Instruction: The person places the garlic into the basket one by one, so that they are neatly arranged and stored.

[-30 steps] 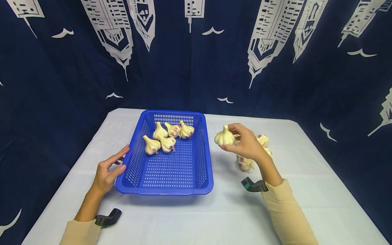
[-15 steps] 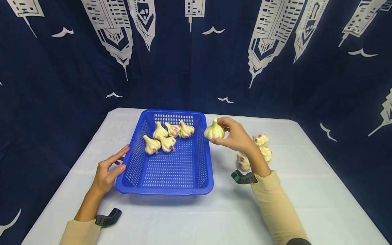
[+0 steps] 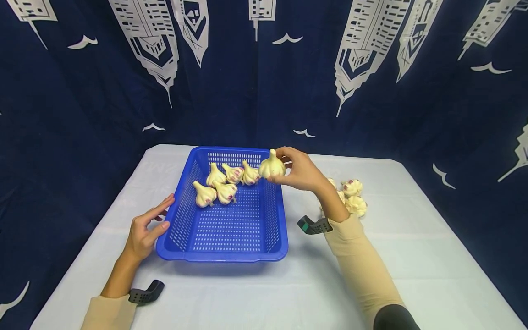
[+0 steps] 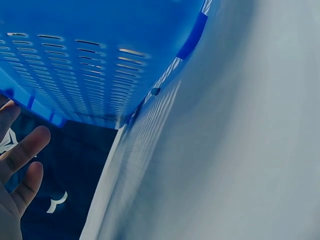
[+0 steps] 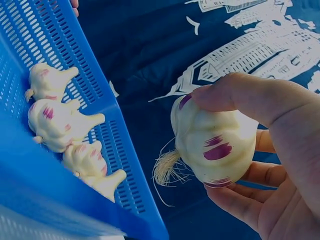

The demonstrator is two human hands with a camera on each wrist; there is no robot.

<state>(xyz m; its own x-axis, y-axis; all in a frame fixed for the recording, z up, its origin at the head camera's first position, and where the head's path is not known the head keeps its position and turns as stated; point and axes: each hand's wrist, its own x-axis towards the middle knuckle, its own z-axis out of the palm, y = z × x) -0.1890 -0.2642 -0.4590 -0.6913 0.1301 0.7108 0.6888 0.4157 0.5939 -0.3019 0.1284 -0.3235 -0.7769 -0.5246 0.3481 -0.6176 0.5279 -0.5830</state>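
The right hand (image 3: 299, 168) and its garlic bulb (image 3: 272, 167) now sit farther left than in the earlier frame, at the far right part of the blue basket (image 3: 222, 257). Thumb and fingers pinch the bulb, stem pointing up; five other bulbs (image 3: 226, 194) inside lie to its left. The left hand (image 3: 144, 233), fingers spread, touches the left rim, well apart.

Basket (image 3: 222, 256) in all three views

navy backdrop (image 3: 255, 91), white building prints (image 3: 144, 23), white tabletop (image 3: 433, 275)
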